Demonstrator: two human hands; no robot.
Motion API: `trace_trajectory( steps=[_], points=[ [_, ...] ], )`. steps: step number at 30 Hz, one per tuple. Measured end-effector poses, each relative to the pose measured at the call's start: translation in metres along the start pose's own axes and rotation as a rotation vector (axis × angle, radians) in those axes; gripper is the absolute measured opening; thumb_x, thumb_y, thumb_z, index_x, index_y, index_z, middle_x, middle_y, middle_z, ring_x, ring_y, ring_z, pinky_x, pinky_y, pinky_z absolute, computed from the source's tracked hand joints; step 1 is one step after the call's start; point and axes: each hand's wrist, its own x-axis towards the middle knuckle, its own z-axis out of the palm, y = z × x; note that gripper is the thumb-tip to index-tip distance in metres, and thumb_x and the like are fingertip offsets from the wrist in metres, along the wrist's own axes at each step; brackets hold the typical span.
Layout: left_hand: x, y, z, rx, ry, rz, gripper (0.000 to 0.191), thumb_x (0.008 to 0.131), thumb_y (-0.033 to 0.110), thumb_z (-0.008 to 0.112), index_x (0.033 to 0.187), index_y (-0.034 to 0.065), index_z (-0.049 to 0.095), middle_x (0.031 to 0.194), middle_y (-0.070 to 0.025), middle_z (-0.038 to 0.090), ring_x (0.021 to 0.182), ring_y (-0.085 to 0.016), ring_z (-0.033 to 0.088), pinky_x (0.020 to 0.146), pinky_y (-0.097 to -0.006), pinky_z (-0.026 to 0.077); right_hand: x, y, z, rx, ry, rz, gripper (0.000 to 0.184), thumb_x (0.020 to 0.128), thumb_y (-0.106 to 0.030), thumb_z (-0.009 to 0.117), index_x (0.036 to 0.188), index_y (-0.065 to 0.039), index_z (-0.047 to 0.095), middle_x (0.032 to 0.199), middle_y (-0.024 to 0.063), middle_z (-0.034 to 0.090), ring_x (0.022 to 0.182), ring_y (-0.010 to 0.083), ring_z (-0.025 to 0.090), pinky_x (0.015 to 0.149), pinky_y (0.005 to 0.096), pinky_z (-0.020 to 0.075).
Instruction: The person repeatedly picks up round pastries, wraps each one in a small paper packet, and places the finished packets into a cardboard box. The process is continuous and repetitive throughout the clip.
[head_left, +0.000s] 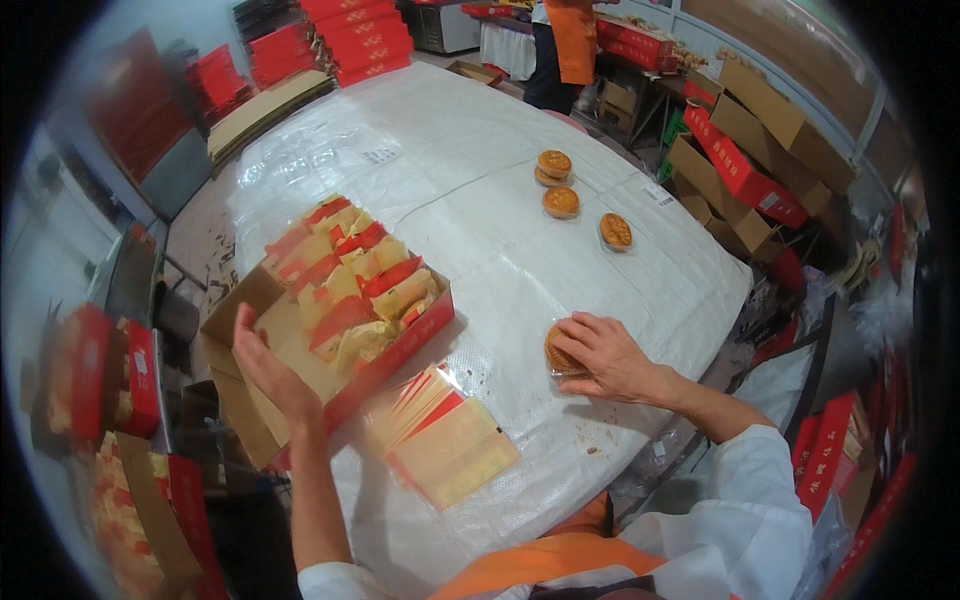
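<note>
My right hand grips a round golden pastry in a clear plastic tray on the white sheet of the table. Raised over the near-left end of an open cardboard box with red sides, my left hand holds nothing, thumb and fingers apart. Rows of pastries in red and yellow paper wrappers fill the box's far and right part. Between the box and my body lies a fanned pile of flat paper bags, cream and red. Further off sit a small stack of pastries and two single ones.
Folded red boxes are stacked beyond the table's far left corner, beside flat cardboard sheets. Open cartons crowd the right side. A person in an orange apron stands beyond the table. More filled boxes stand at lower left.
</note>
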Motion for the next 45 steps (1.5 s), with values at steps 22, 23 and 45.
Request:
trace_trajectory(
  steps=[22,23,45],
  points=[
    [-0.231,0.051,0.059,-0.294,-0.668,-0.329,0.042,0.088,0.012,0.063,0.126,-0.0009,0.049,0.114,-0.0100,0.057,0.107,-0.017,0.055,0.090,-0.0290,0.044,-0.008,-0.031,-0.006,1.523,0.449,0.536,0.035,0.096,-0.026,0.055,0.125,-0.006,0.049,0.118,0.0071,0.057,0.109,0.0186,0.057,0.092,0.0325,0.0493],
    [-0.233,0.053,0.065,-0.325,-0.659,-0.331,0.044,0.087,0.013,0.065,0.125,-0.0009,0.049,0.113,-0.0097,0.058,0.105,-0.017,0.055,0.090,-0.0289,0.045,-0.007,-0.044,-0.005,1.647,0.381,0.607,0.036,0.097,-0.028,0.053,0.125,-0.006,0.048,0.119,0.0072,0.057,0.109,0.0185,0.057,0.092,0.0332,0.0495],
    [-0.225,-0.014,-0.012,0.624,-0.902,0.351,0.024,0.075,0.010,0.070,0.095,0.0047,0.057,0.093,-0.0140,0.057,0.085,-0.033,0.055,0.071,-0.0393,0.045,-0.030,-0.082,0.054,1.372,0.316,0.787,0.030,0.091,-0.009,0.061,0.119,0.002,0.054,0.109,0.0058,0.063,0.098,0.0108,0.059,0.085,0.0251,0.0494]
  ],
)
